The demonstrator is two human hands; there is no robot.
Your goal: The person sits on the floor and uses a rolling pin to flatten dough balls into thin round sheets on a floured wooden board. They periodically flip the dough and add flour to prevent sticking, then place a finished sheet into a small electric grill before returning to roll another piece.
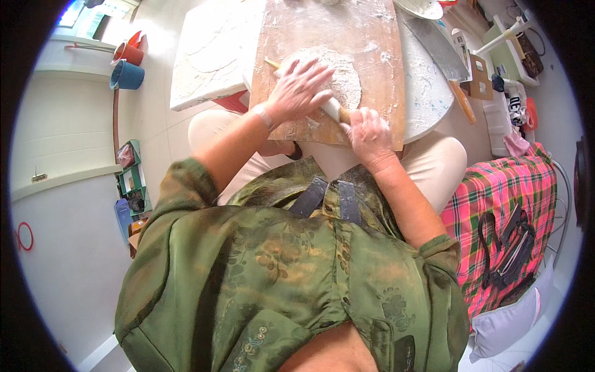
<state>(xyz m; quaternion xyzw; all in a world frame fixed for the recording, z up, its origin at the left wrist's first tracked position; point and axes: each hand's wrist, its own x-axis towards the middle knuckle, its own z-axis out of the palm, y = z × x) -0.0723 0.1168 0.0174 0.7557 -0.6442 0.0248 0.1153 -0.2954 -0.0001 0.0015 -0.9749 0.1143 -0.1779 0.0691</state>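
Note:
A floured wooden board (pixel 386 93) lies before me, with a flat, roundish sheet of dough (pixel 347 79) on it. Across the lower left part of the dough runs a rolling pin (pixel 331 109) at a slant, partly wrapped in something white that may be dough. My left hand (pixel 302 90) lies over the pin's middle, its fingers spread and pointing up and right. My right hand (pixel 369 130) is curled around the pin's lower right end. More of the dough is hidden under my left hand.
A white board (pixel 209 56) with thin pale sheets stands at the left. A wide cleaver (pixel 434 46) with a wooden handle rests on the round white table (pixel 427 107) at the right, its handle past the edge. Part of a floury bowl (pixel 423 7) shows at the top.

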